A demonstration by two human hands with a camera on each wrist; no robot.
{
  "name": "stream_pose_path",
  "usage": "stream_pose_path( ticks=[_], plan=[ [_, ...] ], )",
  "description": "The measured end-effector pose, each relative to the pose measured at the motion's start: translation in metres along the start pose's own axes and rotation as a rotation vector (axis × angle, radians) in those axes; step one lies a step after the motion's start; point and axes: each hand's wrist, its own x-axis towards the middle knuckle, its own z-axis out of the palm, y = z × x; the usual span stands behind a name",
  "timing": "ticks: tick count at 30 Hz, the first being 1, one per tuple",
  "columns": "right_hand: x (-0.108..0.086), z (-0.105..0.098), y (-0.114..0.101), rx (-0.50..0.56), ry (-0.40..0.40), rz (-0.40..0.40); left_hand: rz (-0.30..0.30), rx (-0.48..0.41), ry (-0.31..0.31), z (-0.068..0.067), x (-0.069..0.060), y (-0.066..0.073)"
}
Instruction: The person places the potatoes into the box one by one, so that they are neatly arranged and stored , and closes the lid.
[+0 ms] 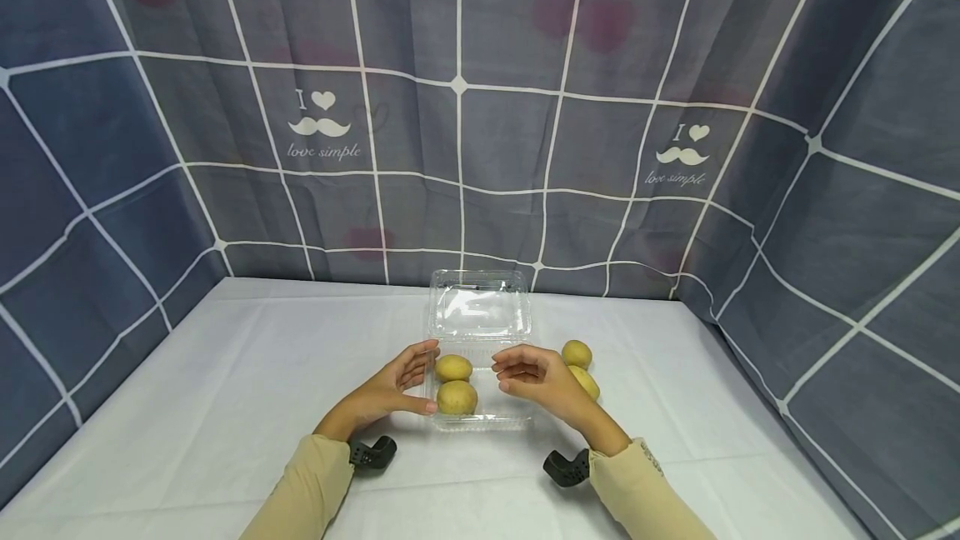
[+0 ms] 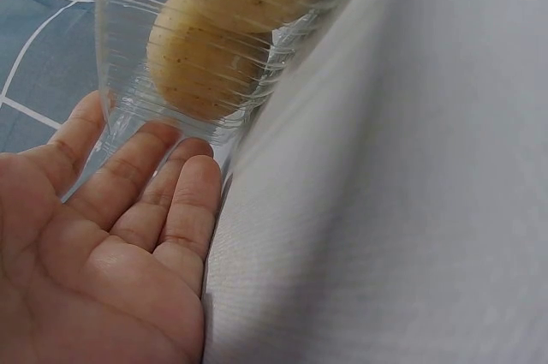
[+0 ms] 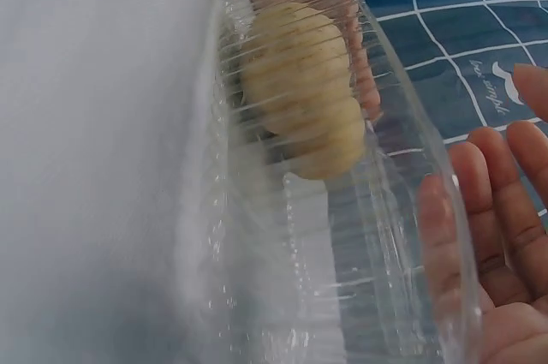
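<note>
A clear plastic clamshell container [image 1: 495, 397] lies on the table with its lid [image 1: 480, 307] raised at the back. Two yellow potatoes, a far one [image 1: 453, 367] and a near one [image 1: 457, 397], sit in its left half. My left hand [image 1: 390, 387] is at the container's left side, and in the left wrist view its extended fingertips [image 2: 195, 184] meet the ribbed wall. Above the right side, my right hand [image 1: 547, 379] has loosely bent fingers with nothing between them. In the right wrist view, some of its fingers [image 3: 484, 201] show past the container's rim.
Two more potatoes, one farther back [image 1: 577, 354] and one nearer [image 1: 585, 382], lie on the white cloth right of the container, the nearer partly behind my right hand. A dark checked curtain [image 1: 495, 140] surrounds the table [image 1: 300, 340] at the back and sides.
</note>
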Motion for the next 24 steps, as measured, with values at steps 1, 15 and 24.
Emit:
stream_pose_path(
  ticks=[1, 15, 24],
  plan=[
    [-0.001, -0.001, 0.000, 0.004, -0.002, -0.004, 0.001, -0.001, -0.001, 0.000, 0.000, 0.000],
    [-0.016, -0.016, -0.006, -0.048, 0.014, -0.014, 0.002, -0.001, -0.004, 0.000, 0.001, 0.001],
    [-0.019, -0.031, -0.014, -0.094, 0.033, -0.025, 0.005, 0.004, -0.008, 0.000, -0.001, 0.002]
  ],
)
